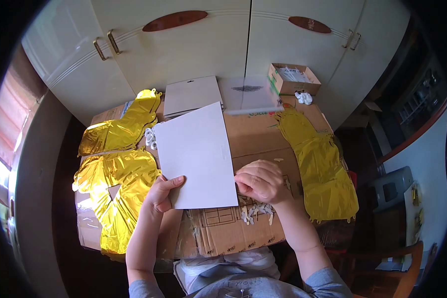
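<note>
A white rectangular sheet of card (196, 154) is tilted up over the cardboard-covered table. My left hand (164, 191) grips its lower left corner, the thumb on top and the other fingers hidden beneath. At the card's right edge is my right hand (260, 181), its fingers curled and pinched together; whatever lies between the fingertips is hidden. Under and beside the right wrist, small pale strips (257, 212) lie scattered on the cardboard (216, 238).
Shiny gold foil balloons lie flat at the left (119, 174) and right (328, 174). White ribbon rolls (150, 138) sit beside the card. Behind are grey-brown card sheets (191, 94), clear plastic bags (251, 94), a box of white sticks (294, 82) and a white bundle (304, 98).
</note>
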`<action>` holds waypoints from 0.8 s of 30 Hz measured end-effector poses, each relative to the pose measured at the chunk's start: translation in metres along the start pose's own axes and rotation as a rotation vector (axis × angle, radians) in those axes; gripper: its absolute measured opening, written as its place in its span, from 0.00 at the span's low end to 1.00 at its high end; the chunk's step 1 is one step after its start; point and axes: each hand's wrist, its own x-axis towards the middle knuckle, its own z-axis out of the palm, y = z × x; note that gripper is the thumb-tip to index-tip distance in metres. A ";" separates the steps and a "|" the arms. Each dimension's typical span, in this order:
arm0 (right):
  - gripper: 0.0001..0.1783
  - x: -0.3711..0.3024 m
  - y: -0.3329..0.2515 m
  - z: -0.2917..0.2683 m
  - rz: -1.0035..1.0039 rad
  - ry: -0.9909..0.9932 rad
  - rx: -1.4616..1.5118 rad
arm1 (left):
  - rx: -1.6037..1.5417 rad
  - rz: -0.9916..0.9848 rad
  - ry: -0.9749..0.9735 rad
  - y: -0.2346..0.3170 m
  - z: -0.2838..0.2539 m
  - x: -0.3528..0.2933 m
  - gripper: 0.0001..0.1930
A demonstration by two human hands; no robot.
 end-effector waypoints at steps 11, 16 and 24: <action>0.04 -0.001 0.012 -0.014 0.301 -0.135 0.250 | 0.001 0.042 -0.028 -0.001 -0.001 0.000 0.26; 0.06 0.006 0.008 -0.010 0.345 -0.110 0.331 | -0.009 0.075 -0.033 0.001 0.003 -0.001 0.26; 0.05 0.000 0.002 -0.010 0.837 -0.205 0.542 | 0.167 0.312 0.045 -0.006 -0.008 0.001 0.24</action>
